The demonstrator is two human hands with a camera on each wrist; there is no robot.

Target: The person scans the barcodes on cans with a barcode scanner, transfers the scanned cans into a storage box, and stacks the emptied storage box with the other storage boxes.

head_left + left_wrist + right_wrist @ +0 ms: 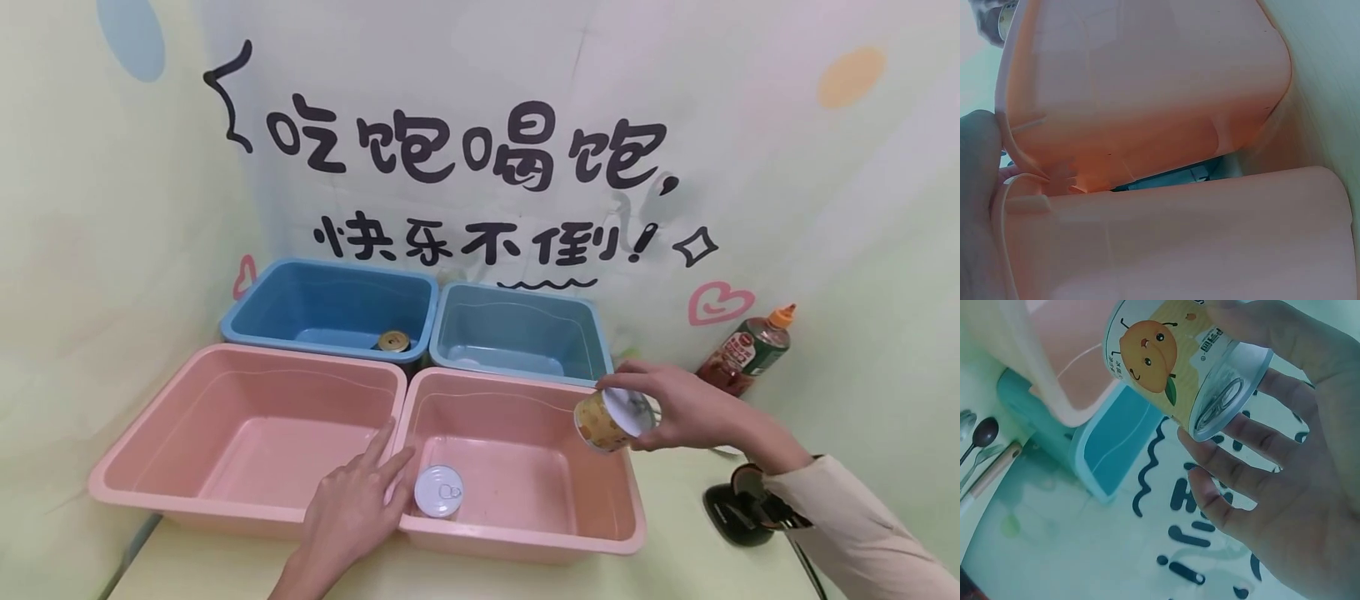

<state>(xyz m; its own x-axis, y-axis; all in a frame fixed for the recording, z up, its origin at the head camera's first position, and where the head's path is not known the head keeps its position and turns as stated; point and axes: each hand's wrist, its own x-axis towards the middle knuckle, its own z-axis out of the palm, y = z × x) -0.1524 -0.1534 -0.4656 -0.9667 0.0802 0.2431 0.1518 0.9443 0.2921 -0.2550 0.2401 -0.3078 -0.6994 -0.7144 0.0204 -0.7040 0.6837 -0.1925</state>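
My right hand (686, 408) grips a tin can (600, 422) over the right edge of the right pink bin (517, 540). In the right wrist view the can's yellow label (1194, 337) carries a cartoon orange fruit, and its pull-tab end faces my palm. My left hand (352, 504) lies over the adjoining rims of the two pink bins, fingers extended. A white-topped can with a pull tab (438, 492) stands in the right pink bin's near left corner. Inside the dark blue bin (330, 351) is a gold-topped can (393, 341).
A lighter blue bin (517, 373) stands behind the right pink bin; the left pink bin (202, 502) is beside it. Further right are a red sauce bottle (742, 354) with an orange cap and a black object (735, 512). Several utensils, including a dark spoon (986, 432), show in the right wrist view.
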